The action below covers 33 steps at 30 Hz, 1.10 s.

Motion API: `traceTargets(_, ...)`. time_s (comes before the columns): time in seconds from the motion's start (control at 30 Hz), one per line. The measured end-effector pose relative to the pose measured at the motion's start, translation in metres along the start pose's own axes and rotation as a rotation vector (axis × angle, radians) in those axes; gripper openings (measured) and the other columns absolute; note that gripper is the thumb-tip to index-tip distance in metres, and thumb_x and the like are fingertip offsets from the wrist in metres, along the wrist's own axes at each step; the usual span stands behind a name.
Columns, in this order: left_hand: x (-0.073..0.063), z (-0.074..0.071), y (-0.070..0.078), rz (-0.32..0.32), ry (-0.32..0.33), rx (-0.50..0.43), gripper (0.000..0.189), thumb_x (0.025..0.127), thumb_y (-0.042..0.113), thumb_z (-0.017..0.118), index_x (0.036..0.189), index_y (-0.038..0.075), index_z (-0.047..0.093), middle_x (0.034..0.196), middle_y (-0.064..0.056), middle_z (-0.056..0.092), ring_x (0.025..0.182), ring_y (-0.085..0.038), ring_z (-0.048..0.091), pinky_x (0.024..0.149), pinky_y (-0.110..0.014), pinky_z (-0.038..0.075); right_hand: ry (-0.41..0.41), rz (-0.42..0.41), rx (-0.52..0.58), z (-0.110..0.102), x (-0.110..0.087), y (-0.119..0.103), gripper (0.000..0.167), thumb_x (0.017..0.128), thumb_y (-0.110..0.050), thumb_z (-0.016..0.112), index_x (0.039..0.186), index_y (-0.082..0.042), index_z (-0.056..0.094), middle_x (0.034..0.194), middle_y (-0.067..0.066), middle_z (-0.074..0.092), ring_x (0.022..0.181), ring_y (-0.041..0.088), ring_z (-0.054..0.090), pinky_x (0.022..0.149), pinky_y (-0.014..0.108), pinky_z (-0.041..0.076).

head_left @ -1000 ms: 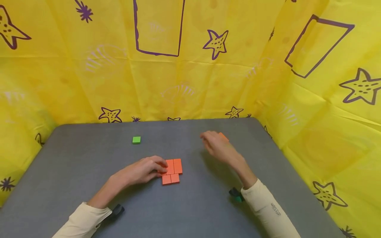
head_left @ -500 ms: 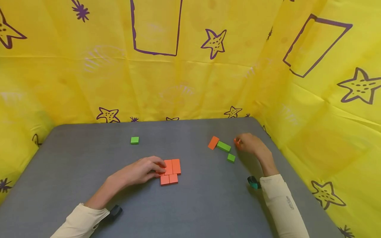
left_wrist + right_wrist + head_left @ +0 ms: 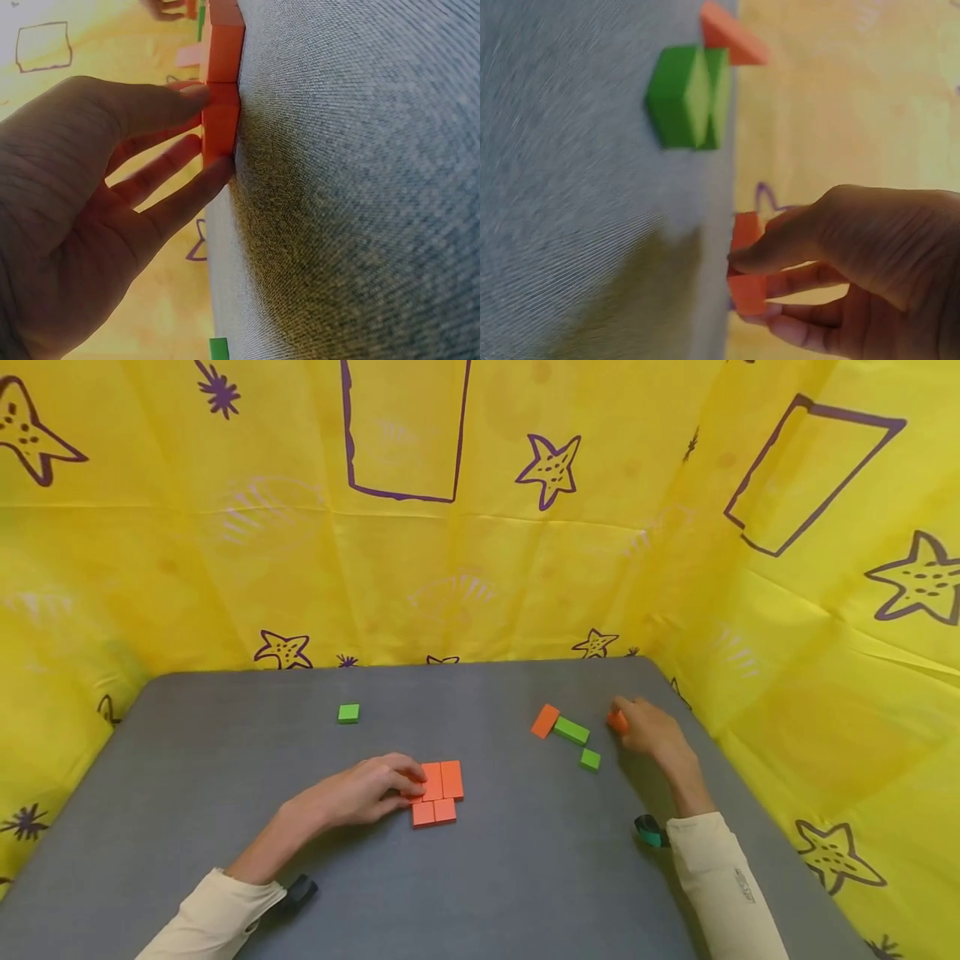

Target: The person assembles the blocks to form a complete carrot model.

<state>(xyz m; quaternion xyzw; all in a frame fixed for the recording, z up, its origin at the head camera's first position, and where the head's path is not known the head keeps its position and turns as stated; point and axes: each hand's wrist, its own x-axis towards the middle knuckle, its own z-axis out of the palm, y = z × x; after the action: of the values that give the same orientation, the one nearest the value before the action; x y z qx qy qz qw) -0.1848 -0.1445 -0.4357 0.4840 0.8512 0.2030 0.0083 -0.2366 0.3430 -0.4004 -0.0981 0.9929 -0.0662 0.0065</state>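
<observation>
My left hand [image 3: 375,789] pinches an orange block [image 3: 220,124] at the left end of a flat cluster of orange blocks [image 3: 444,781]. In the left wrist view the thumb lies over the block's top edge, with a finger at its near end. At the right of the table my right hand [image 3: 648,728] grips orange [image 3: 748,292] between thumb and fingers. The thumb crosses it, so I cannot tell whether it is one block or two. Left of this hand lie a tilted orange block [image 3: 545,721], a long green block [image 3: 572,731] and a small green block [image 3: 590,760].
Another small green block [image 3: 348,713] lies alone at the back left of the grey table [image 3: 510,877]. Yellow cloth [image 3: 480,585] with purple drawings hangs behind the table and along its sides.
The right hand has moved right, uncovering the orange and green blocks, and now grips orange at the table's right. The left hand has stayed at the orange cluster.
</observation>
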Motion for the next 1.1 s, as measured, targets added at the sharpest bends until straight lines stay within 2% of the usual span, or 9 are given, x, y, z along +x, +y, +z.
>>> traceTargets(0.13,-0.001,-0.002,0.002,-0.042,-0.036,-0.015,0.033,0.092,0.018,0.081,0.124,0.009,0.078,0.128,-0.006,0.069,0.12,-0.025,0.064,0.102,-0.044,0.058,0.102,-0.018,-0.023,-0.014,-0.008,-0.018,0.038,0.084,-0.001,0.074,0.119,-0.004,0.061,0.105,0.023,0.064,0.086,0.038,0.063,0.074,0.057,0.056)
traceTargets(0.23,0.0,-0.003,0.003,-0.06,-0.044,-0.017,0.038,0.09,0.025,0.084,0.124,0.01,0.078,0.127,-0.005,0.068,0.119,-0.023,0.063,0.101,-0.042,0.059,0.166,-0.087,-0.008,-0.025,-0.016,-0.04,0.037,0.085,-0.002,0.075,0.12,-0.003,0.062,0.11,0.023,0.066,0.09,0.039,0.064,0.077,0.058,0.059)
traceTargets(0.37,0.0,-0.002,0.003,-0.071,-0.032,-0.018,0.042,0.086,0.031,0.087,0.122,0.01,0.079,0.124,-0.004,0.069,0.117,-0.021,0.063,0.099,-0.039,0.059,0.217,-0.239,0.057,-0.032,-0.025,-0.073,0.033,0.084,-0.001,0.078,0.115,-0.003,0.066,0.107,0.015,0.067,0.088,0.029,0.062,0.075,0.047,0.058)
traceTargets(0.53,0.001,0.0,0.004,-0.077,-0.037,-0.009,0.05,0.082,0.04,0.089,0.121,0.01,0.079,0.123,-0.003,0.069,0.117,-0.02,0.062,0.099,-0.038,0.06,0.242,-0.48,0.117,-0.027,-0.037,-0.116,0.032,0.081,-0.001,0.084,0.107,-0.007,0.068,0.096,0.005,0.066,0.082,0.019,0.057,0.073,0.035,0.052)
traceTargets(0.67,0.003,0.001,0.007,-0.082,-0.027,0.0,0.051,0.08,0.042,0.089,0.118,0.009,0.08,0.121,-0.004,0.069,0.115,-0.02,0.062,0.097,-0.037,0.06,0.183,-0.671,0.152,-0.015,-0.043,-0.153,0.03,0.081,-0.004,0.086,0.106,-0.011,0.07,0.093,0.0,0.066,0.085,0.015,0.056,0.078,0.03,0.052)
traceTargets(0.83,0.004,0.001,0.009,-0.091,-0.016,0.011,0.044,0.079,0.04,0.091,0.11,0.009,0.082,0.118,-0.004,0.069,0.111,-0.018,0.061,0.094,-0.035,0.061,0.025,-0.849,0.144,0.008,-0.05,-0.197,0.025,0.086,-0.01,0.082,0.107,-0.015,0.07,0.099,-0.005,0.069,0.092,0.012,0.056,0.085,0.024,0.05)
traceTargets(0.97,0.004,0.002,0.008,-0.081,-0.004,0.007,0.041,0.079,0.037,0.092,0.107,0.01,0.082,0.117,-0.004,0.069,0.109,-0.018,0.061,0.091,-0.032,0.06,-0.105,-0.931,0.076,0.026,-0.052,-0.222,0.022,0.09,-0.015,0.079,0.11,-0.017,0.07,0.105,-0.007,0.069,0.096,0.01,0.057,0.088,0.02,0.049)
traceTargets(1.1,0.004,0.004,0.007,-0.066,-0.005,-0.003,0.038,0.08,0.035,0.091,0.107,0.01,0.082,0.117,-0.004,0.069,0.111,-0.018,0.062,0.091,-0.032,0.06,-0.104,-0.958,-0.008,0.04,-0.052,-0.236,0.017,0.092,-0.02,0.079,0.106,-0.019,0.07,0.104,-0.007,0.068,0.093,0.01,0.057,0.08,0.016,0.044)
